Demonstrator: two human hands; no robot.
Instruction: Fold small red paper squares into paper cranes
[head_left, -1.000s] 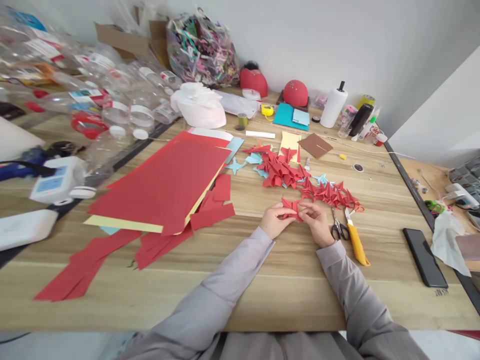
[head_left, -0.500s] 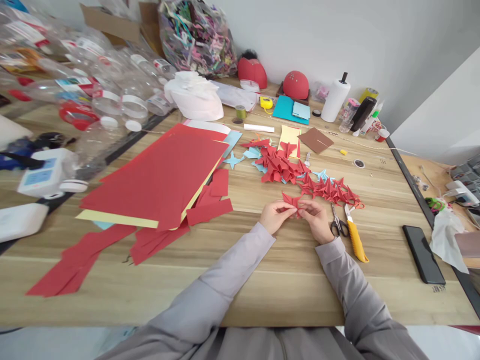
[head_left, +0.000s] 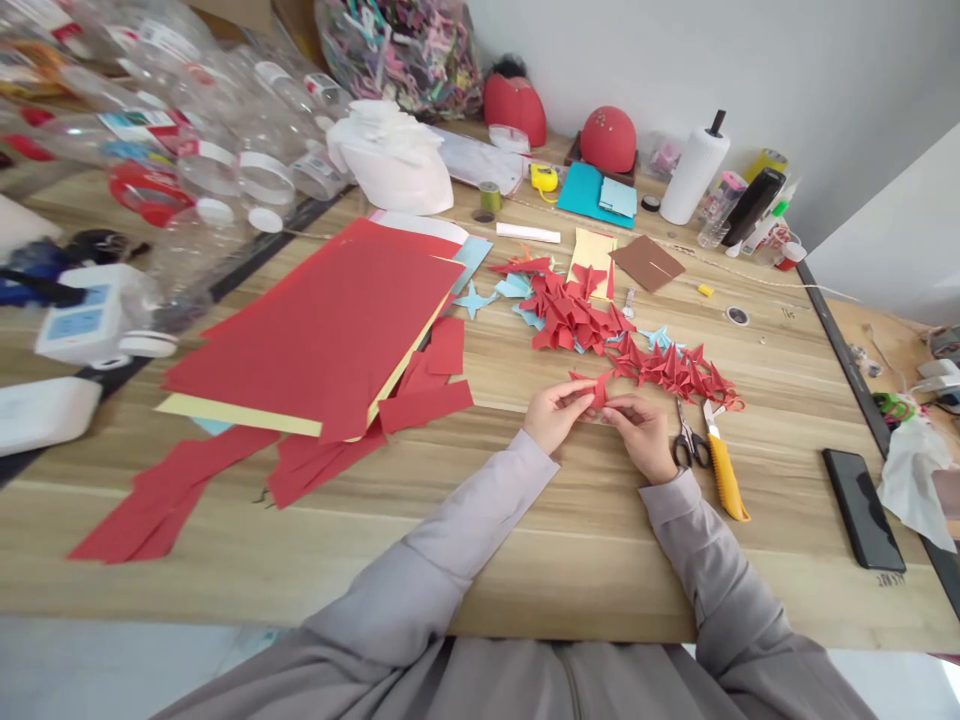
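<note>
Between both hands is a small folded red paper piece (head_left: 600, 390), held just above the wooden table. My left hand (head_left: 553, 416) pinches its left side between thumb and fingers. On its right side, my right hand (head_left: 642, 432) is closed with thumb and fingertips at the paper's lower edge. Right behind the hands lie a heap of folded red paper pieces (head_left: 574, 312) and a row of red star shapes (head_left: 671, 368), with light blue ones among them. Black-handled scissors (head_left: 691, 446) and a yellow-handled cutter (head_left: 727, 478) lie beside my right hand.
Large red sheets (head_left: 322, 320) and cut red strips (head_left: 172, 490) cover the left. Plastic bottles (head_left: 202, 120) crowd the back left. A black phone (head_left: 864, 508) lies at the right. Behind are a brown paper square (head_left: 648, 263), a teal sheet (head_left: 586, 196) and a white bottle (head_left: 694, 175).
The view has shifted slightly. The red piece has been turned between my fingers, so its points show differently. My right fingers sit a little lower on it.
</note>
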